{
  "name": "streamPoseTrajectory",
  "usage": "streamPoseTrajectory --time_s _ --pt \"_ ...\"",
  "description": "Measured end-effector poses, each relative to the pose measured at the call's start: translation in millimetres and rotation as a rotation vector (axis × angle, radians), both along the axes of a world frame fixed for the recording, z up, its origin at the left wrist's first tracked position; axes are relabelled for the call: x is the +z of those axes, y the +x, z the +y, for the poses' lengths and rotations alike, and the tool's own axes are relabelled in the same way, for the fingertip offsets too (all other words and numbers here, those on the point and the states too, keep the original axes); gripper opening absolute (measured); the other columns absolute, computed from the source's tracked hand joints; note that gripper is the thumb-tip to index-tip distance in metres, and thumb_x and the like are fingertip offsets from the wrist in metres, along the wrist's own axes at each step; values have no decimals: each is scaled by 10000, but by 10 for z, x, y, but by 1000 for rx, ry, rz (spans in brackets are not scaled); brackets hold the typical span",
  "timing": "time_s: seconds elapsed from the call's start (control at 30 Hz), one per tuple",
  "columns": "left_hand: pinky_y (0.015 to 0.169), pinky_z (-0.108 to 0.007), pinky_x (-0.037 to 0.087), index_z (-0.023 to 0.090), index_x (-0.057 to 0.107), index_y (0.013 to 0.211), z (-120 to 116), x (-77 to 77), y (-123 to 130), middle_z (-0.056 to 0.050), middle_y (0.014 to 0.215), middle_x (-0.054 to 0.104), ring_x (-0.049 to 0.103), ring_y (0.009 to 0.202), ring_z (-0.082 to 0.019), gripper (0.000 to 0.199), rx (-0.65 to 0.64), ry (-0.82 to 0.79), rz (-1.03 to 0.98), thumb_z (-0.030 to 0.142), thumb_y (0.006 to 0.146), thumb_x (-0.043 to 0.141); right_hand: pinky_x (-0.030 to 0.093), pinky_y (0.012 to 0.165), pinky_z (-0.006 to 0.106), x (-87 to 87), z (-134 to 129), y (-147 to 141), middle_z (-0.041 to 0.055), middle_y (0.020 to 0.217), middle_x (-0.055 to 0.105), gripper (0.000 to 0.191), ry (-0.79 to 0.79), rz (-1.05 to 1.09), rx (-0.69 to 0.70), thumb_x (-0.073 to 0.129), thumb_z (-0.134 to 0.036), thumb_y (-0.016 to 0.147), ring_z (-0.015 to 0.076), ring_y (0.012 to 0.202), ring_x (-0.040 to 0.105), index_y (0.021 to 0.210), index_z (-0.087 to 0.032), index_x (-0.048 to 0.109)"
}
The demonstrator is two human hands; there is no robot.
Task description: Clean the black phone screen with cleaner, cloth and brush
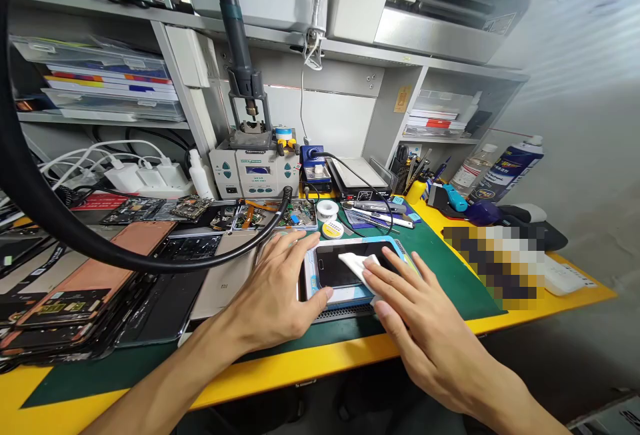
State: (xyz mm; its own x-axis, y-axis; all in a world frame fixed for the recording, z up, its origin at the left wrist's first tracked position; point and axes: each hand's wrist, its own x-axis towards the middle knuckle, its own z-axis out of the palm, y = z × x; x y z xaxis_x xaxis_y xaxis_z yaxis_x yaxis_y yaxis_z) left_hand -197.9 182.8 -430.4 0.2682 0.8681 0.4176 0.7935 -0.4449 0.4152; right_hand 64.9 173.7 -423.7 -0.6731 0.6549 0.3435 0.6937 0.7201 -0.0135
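A black smartphone (333,265) lies face up on a blue-and-white pad (350,295) on the green mat. My left hand (280,288) spans the left end of the pad, fingers spread and thumb stretched towards the phone's near corner. What its fingertips touch at the far side I cannot tell. My right hand (417,311) presses a folded white wipe (355,265) onto the phone's screen. The wipe pokes out left of the index finger, and the rest is hidden under the hand.
Disassembled phones and back covers (95,275) are piled at left. A thick black hose (220,261) arches across the left, close above my left hand. Behind are circuit boards (275,215), a solder reel (327,209), tweezers and a hot-air station (255,171). A spray can (510,168) stands right.
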Motion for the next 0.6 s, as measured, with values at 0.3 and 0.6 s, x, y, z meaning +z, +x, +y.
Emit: streamPoseTrajectory --time_s 0.3,0.6 --pt "1190 -531 393 110 431 1449 -3 -27 -20 -203 1497 488 431 1429 -340 690 -15 68 -3 349 836 640 203 1209 679 230 163 -513 17 1554 511 455 -169 -8 104 321 -346 1093 337 1513 323 1480 -213 521" --pt "1193 -529 387 123 436 1434 22 -72 -48 -188 1482 492 441 1420 -317 607 -25 88 27 305 873 578 171 1184 744 173 330 -662 94 1610 423 541 -153 -16 10 298 -395 1083 413 1518 271 1535 -144 458"
